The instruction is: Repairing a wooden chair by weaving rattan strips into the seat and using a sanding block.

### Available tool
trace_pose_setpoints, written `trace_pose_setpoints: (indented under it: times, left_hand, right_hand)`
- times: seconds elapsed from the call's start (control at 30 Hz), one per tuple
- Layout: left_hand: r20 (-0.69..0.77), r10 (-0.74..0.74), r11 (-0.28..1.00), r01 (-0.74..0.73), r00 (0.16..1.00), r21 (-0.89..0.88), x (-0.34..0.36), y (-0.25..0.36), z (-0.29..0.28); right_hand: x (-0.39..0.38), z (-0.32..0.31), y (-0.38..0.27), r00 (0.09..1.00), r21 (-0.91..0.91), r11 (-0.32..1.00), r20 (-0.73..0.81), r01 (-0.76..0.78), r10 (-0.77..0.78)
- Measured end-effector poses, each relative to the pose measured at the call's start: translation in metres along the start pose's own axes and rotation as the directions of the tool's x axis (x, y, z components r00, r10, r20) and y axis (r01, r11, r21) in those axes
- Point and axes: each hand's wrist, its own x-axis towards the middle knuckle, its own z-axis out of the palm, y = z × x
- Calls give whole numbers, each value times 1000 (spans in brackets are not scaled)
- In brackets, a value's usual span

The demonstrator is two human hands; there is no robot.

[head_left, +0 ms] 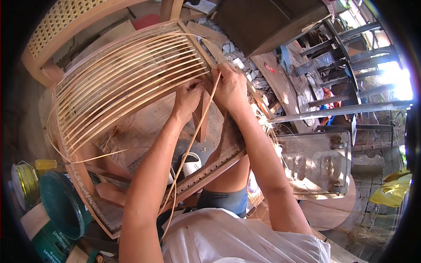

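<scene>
A wooden chair frame (210, 173) with small holes along its rail lies tilted before me. Many parallel cane strands (127, 79) cross its far half, while the near half is unwoven. At the frame's right rail, my right hand (233, 87) is closed, pinching a long loose cane strand (191, 142) that hangs down toward my lap. My left hand (187, 100) is just left of it, beside the nearest crossing strand, with its fingers curled together. What those fingers hold is hidden. Another thin strand (105, 154) trails from the left rail.
A yellow-handled tool (45, 164) sticks out at the left rail, near a green bucket (66, 204) and a yellow spool (24, 184). A dark cabinet (267, 22) stands at the back. Rightward are a clear plastic lid (313, 162) and a metal rack (351, 70). A white cylinder (191, 162) stands below the frame.
</scene>
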Motion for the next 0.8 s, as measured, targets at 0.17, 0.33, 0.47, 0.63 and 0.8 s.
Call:
trace_pose_setpoints:
  times: [0.17,0.33,0.47,0.63,0.8]
  left_hand:
    - [11,-50,999,50,999,-17,-1,-1,0]
    - [12,21,999,-22,1000,40,-1,-2,-2]
    - [30,61,996,-63,998,56,-2,-4,-5]
    - [60,30,991,-22,998,-132,-1,-6,-9]
    - [97,-89,990,99,991,-103,3,-5,-14]
  right_hand:
    - [1,2,0,997,-21,998,36,66,-65]
    - [2,1,0,999,-52,998,33,-17,18]
    - [1,0,0,999,-2,999,16,48,-48]
    - [0,-3,-1,996,21,996,31,-87,86]
    - [0,-6,-1,997,94,993,43,-67,63]
